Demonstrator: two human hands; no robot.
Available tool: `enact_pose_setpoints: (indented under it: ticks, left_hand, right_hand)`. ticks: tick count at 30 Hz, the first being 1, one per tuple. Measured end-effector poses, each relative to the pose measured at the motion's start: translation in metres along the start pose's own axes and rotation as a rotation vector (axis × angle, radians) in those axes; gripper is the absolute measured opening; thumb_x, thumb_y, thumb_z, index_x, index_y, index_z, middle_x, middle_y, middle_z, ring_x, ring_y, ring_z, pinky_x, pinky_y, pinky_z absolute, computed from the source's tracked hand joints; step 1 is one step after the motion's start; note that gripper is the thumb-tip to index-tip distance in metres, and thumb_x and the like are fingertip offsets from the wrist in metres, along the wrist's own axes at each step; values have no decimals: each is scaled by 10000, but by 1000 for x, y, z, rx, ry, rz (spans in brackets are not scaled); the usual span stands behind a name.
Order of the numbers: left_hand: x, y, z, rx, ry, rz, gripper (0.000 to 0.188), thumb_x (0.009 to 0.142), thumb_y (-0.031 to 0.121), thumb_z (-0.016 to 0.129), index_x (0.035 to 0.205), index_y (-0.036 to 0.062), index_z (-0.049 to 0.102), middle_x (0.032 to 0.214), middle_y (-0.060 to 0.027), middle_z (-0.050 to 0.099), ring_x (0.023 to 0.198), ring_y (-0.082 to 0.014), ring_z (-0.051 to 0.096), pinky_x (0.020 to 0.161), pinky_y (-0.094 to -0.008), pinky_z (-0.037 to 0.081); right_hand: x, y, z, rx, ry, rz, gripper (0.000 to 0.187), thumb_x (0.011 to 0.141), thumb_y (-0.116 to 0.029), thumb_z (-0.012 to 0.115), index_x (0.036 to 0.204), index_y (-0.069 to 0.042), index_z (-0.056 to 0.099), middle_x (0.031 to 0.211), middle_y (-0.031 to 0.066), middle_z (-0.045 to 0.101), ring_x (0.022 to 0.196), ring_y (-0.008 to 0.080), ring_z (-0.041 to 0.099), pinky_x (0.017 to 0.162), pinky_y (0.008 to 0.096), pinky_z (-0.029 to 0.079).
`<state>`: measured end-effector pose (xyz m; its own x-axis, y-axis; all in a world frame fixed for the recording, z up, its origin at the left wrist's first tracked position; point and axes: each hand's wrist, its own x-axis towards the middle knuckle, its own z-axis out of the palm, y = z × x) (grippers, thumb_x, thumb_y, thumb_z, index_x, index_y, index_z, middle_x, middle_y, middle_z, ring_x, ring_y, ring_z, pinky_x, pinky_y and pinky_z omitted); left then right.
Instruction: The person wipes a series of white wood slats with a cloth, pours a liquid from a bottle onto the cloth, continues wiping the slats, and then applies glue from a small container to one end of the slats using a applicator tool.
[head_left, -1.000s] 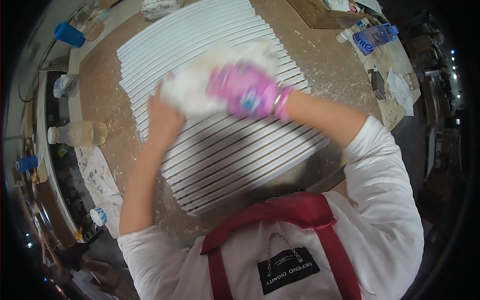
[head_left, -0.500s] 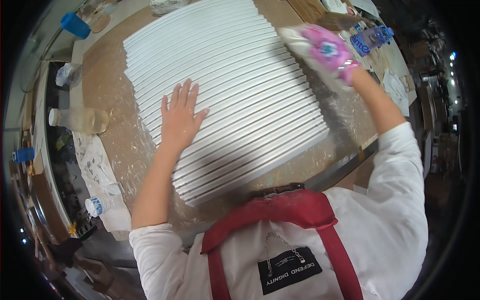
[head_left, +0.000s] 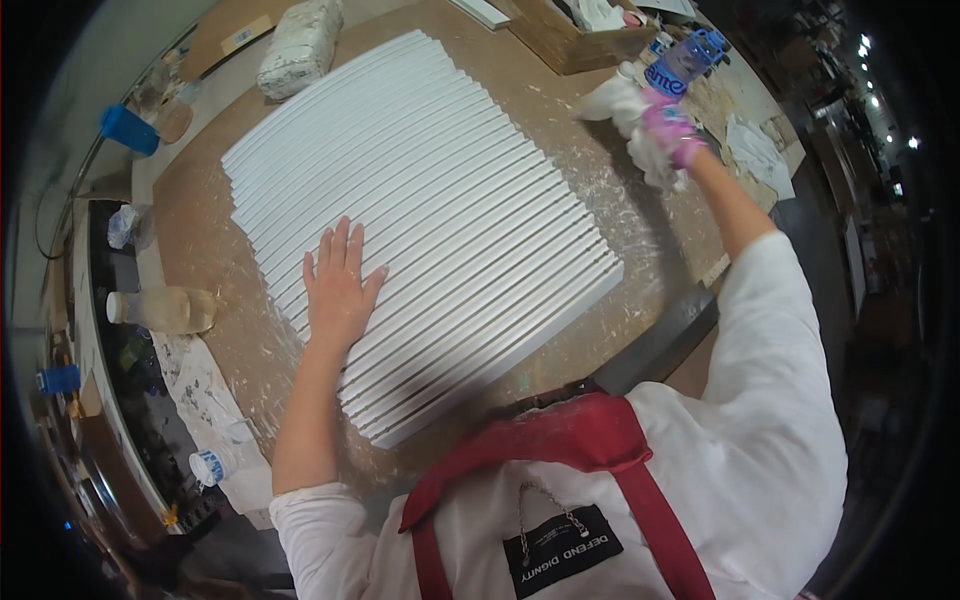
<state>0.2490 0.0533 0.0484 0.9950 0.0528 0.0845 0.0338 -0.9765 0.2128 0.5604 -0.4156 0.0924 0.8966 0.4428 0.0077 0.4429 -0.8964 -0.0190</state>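
White ribbed strips [head_left: 450, 210] lie side by side in a wide slab on the brown work table [head_left: 190, 210]. My left hand [head_left: 340, 285] rests flat on the slab's left part, bare, with its fingers stretched out. Beyond the slab's right edge, my right hand [head_left: 673, 132] wears a pink patterned glove and is closed on a crumpled white cloth [head_left: 615, 100], which hangs out on both sides of the fingers. Just behind the glove stands a clear bottle with a blue label and cap [head_left: 683, 65]. The glove partly covers the cloth.
At the back are a white-smeared wrapped block [head_left: 300, 50] and an open cardboard box [head_left: 570, 40]. Along the left edge are a blue cup [head_left: 128, 130], a bottle of yellowish liquid [head_left: 170, 309] and a plastic bottle with a white-and-blue cap [head_left: 225, 460]. A white rag [head_left: 758, 155] lies at the right edge.
The view has shifted, showing more of the table's far side. My right hand with the cloth has come closer to the blue-labelled bottle. My left hand stays flat on the strips.
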Motion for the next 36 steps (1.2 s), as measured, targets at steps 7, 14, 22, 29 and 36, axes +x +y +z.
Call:
enact_pose_setpoints:
  ticks: [7,14,22,29,36]
  left_hand:
    - [24,58,-4,-661,158,201,742,885,345,604,1484,84,255,1522,-209,248,1416,-356,211,1142,-436,196]
    - [46,135,-49,-1961,174,-571,452,909,124,567,1332,57,423,1231,-93,550,1063,-205,574,840,-314,505]
    - [70,71,-1,-48,354,119,486,818,393,628,1269,223,559,1387,-68,456,1301,-336,365,990,-638,319]
    - [21,-16,8,141,296,16,373,869,336,575,1221,213,596,1309,-28,528,1227,-308,438,947,-550,387]
    - [34,-92,-84,-232,530,-508,356,913,272,553,1161,21,598,1152,-181,607,1072,-365,549,935,-445,426]
  right_hand:
    - [-46,-122,-106,2183,-559,-143,534,967,-418,420,1267,12,516,1252,179,582,1131,299,580,1005,431,440]
    - [-77,-218,-22,930,179,-366,482,971,-301,456,1359,-14,441,1329,139,515,1223,245,481,1041,354,380]
    - [-25,-244,38,219,158,-341,564,928,-289,489,1410,-21,367,1430,221,387,1327,368,360,1119,442,260]
    - [-22,-252,42,106,224,-511,556,899,-371,530,1338,-35,470,1415,200,412,1309,379,378,1084,478,293]
    - [-21,-248,50,83,171,-429,592,929,-434,477,1380,-55,426,1450,157,388,1372,313,309,1133,439,196]
